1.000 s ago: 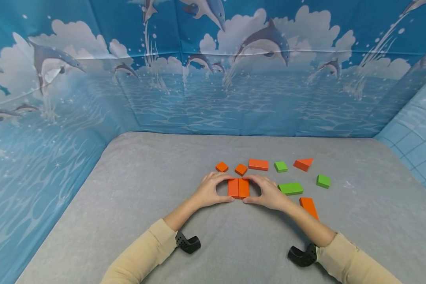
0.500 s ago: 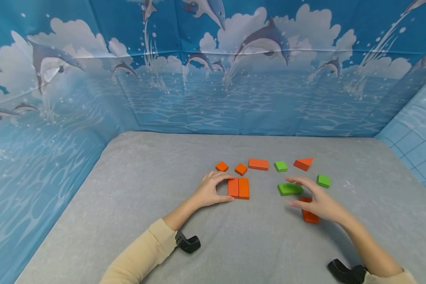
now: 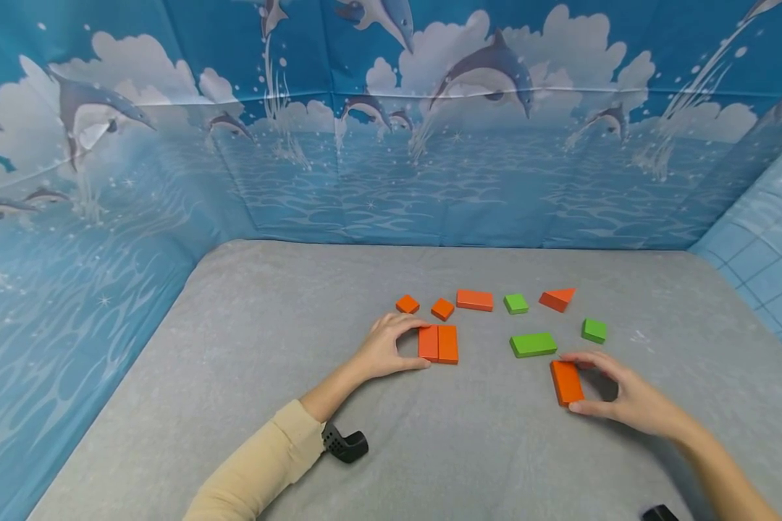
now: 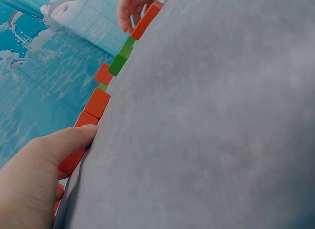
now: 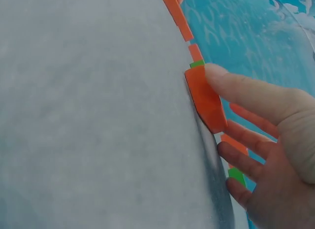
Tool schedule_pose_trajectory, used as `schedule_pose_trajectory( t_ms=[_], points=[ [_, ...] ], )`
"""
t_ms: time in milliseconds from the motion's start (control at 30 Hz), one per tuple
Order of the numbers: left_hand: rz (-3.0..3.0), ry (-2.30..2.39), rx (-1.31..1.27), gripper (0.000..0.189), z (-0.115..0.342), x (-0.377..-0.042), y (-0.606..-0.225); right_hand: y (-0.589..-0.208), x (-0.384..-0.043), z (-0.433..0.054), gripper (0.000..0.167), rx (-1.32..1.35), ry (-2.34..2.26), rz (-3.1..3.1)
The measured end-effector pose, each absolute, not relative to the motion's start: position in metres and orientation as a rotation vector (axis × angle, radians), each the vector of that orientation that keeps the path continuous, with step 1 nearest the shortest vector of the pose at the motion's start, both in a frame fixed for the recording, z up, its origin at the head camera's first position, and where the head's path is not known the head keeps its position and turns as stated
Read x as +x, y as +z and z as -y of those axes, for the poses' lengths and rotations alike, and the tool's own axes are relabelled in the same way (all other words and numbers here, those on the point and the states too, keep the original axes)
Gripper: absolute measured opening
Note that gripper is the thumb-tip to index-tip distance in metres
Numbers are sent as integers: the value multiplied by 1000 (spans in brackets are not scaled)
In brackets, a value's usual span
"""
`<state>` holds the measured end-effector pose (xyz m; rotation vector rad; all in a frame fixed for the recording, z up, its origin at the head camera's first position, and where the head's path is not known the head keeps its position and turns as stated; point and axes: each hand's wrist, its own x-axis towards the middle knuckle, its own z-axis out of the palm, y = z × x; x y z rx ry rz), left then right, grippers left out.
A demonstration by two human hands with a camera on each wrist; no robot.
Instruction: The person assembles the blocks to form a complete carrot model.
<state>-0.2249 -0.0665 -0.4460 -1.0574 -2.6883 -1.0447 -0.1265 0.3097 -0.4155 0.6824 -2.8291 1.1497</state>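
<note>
The left hand [image 3: 389,349] pinches one of two touching orange blocks [image 3: 428,344], the right hand [image 3: 638,399] a lone orange block [image 3: 565,382]. Four more orange pieces [image 3: 474,300] and three green blocks [image 3: 533,345] lie nearby.

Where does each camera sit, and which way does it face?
Head: on the head, facing forward and down at the grey cloth surface; the left hand, right hand and beige sleeve show.
Left wrist: on that wrist, looking along the left hand toward two adjoining orange rectangular blocks.
Right wrist: on that wrist, looking along the right hand at the orange rectangular block it grips.
Shared: all views show both hands, the right-wrist one just a sliver of the left.
</note>
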Motion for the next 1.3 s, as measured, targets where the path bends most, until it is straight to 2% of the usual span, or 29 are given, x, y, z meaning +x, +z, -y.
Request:
schedule_pose_trajectory(
  t_ms=[700,1000,1300],
  points=[
    [2727,-1029,-1036,60,67,-224,-445,-415,-134,-305,58,674,1097,2871],
    [2727,-1026,-1042,61,67,-225,-447,-396,-160,-263,61,743,1093,2864],
    [2725,-1025,-1042,60,68,-226,-448,-408,-192,-219,59,861,1116,2789]
  ],
)
